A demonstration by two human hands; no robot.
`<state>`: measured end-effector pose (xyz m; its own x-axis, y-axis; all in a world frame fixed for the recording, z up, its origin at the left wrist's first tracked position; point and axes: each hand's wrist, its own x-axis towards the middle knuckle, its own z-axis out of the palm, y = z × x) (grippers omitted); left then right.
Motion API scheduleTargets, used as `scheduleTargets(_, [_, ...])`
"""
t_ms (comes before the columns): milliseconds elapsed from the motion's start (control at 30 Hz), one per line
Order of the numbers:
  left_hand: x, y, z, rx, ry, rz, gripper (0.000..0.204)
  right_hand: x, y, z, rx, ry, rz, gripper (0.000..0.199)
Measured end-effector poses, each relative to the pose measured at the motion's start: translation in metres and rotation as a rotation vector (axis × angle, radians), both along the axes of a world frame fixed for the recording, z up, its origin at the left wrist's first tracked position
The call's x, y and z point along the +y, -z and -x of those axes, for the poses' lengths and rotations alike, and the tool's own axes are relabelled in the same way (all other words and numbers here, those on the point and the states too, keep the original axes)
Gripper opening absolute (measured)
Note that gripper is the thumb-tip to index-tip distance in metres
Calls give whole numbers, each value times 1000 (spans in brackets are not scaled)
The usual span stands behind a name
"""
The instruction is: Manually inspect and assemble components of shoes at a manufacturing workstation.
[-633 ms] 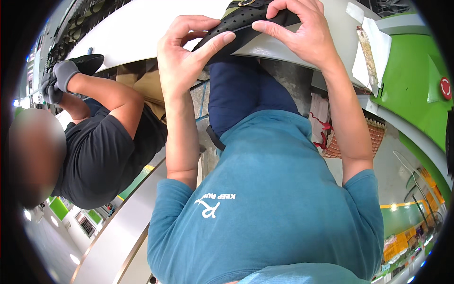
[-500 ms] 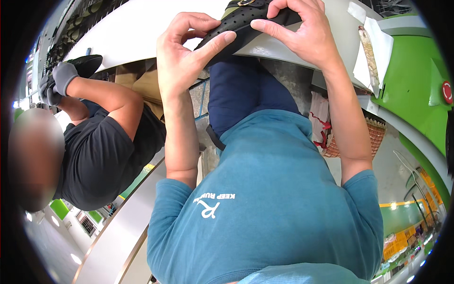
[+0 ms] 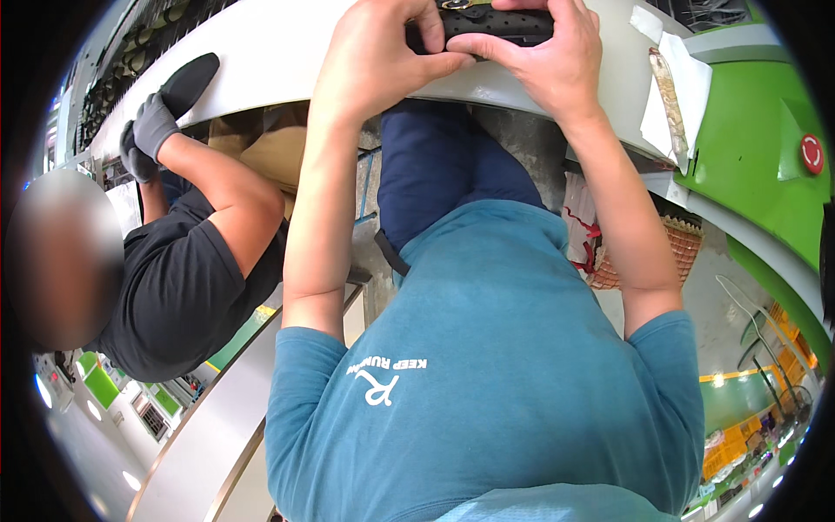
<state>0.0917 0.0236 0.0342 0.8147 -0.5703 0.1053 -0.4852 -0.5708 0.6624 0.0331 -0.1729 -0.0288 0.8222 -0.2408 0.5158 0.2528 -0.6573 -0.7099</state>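
Both of my hands are closed on a black perforated shoe [image 3: 509, 26] with a gold-coloured buckle, at the top edge of the view over the white worktop. My left hand [image 3: 383, 56] grips its left end, thumb stretched along the near edge. On the right side my right hand [image 3: 550, 61] holds it, with its thumb pointing inward. The two thumb tips meet, or nearly meet, at the shoe's near edge. The upper part of the shoe is cut off by the frame.
The white worktop [image 3: 270, 52] curves across the top. To the left a co-worker in grey gloves [image 3: 156, 122] holds a black shoe [image 3: 190, 84]. At right lie a worn stick-like tool [image 3: 667, 104] on white paper and a green machine [image 3: 748, 139] with a red button. A basket [image 3: 683, 248] stands below.
The shoe has turned to lie more level and shifted right. My left hand has moved up and right, its thumb now near the right thumb. The co-worker's black shoe has swung up and right.
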Motion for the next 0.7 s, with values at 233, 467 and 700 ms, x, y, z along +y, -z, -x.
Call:
scheduleTargets(233, [0,7,-2,110,-26,142,56,-21,-5,16,5,-217,-92,60])
scheduleTargets(467, [2,6,-18,37,-8,87,58,-24,-12,7,30,-187,-122,43])
scheduleTargets(700, [3,6,-24,103,-76,43,56,-27,-30,-7,237,-190,-222,58])
